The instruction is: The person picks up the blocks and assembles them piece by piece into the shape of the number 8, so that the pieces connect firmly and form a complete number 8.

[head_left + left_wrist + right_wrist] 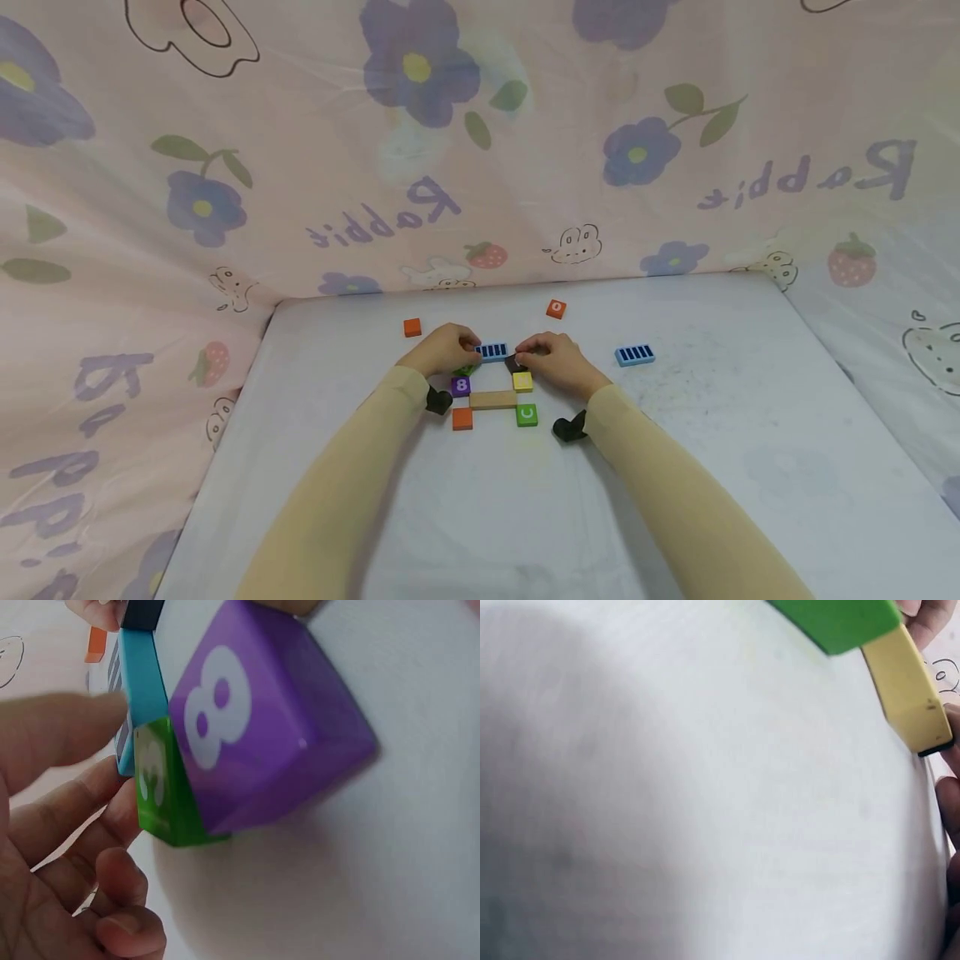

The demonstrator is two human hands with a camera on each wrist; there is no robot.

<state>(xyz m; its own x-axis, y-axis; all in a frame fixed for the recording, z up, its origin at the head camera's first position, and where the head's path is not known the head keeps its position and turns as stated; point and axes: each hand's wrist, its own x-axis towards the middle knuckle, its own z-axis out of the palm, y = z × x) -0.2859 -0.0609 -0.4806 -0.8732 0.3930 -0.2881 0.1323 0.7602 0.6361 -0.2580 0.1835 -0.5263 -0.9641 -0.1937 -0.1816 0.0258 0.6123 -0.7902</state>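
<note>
A blue striped block (pixel 492 352) (pixel 144 675) lies across the top of a block arrangement. My left hand (pixel 444 350) (pixel 67 802) has its thumb and fingers around the left end of that block, beside a green block (pixel 465 369) (pixel 161 784). At the other end, my right hand (pixel 558 364) pinches a black block (pixel 513 364) (pixel 142 613). Below the green block is a purple block marked 8 (pixel 461 386) (pixel 232 720); a yellow block (pixel 522 382) (pixel 907 690) sits under the black one. The right wrist view catches only parts of fingers (pixel 951 802).
A wooden block (pixel 492 401) lies lower down, with an orange block (pixel 462 418) and a green block (pixel 527 415) at its ends. Farther back are two orange blocks (pixel 412 327) (pixel 556 309). Another blue striped block (pixel 634 356) is to the right on the white table (pixel 487 517).
</note>
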